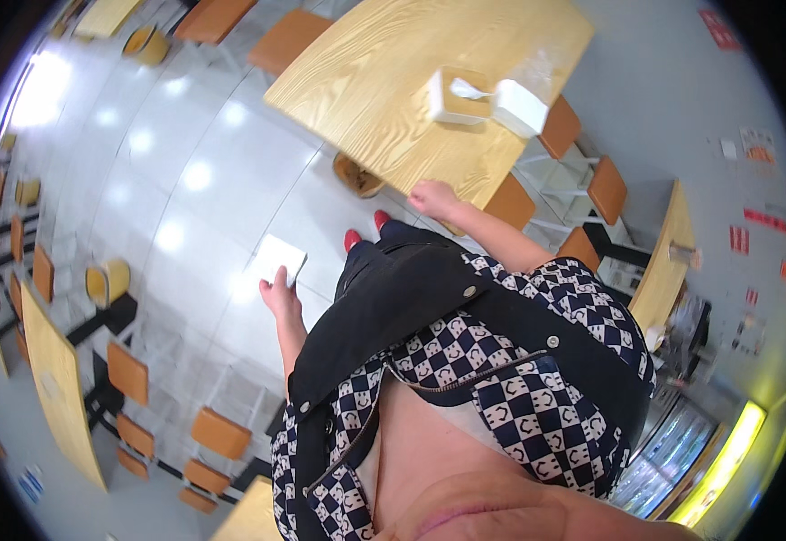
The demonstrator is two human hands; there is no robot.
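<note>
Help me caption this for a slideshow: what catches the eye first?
The wooden table at top centre, with a white tissue box on it and the right hand at its near edge. Left of the red shoes, the left hand holds a white cloth over the glossy floor.

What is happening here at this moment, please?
A person stands beside a wooden table in a room with many tables and orange chairs. The left hand holds a white cloth out over the shiny floor. The right hand rests on the near edge of the table. On the table stand a tissue box and a white container. Red shoes show below.
</note>
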